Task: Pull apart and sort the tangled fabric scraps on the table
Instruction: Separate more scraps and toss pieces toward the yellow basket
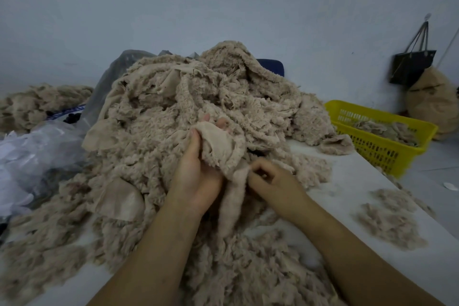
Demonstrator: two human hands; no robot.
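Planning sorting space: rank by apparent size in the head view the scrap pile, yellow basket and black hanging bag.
1. scrap pile, largest.
2. yellow basket, next.
3. black hanging bag, smallest, but it is farther off, so its real size is unsure.

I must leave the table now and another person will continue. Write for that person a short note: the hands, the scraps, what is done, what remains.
Left hand: holds one beige scrap, thumb on its top edge.
Right hand: pinches the same scrap's lower end.
Tangled pile: fills the table middle, behind both hands.
Done: a few scraps lie in the yellow basket, far right; a small heap lies on the table near it.
Left: almost all the pile.
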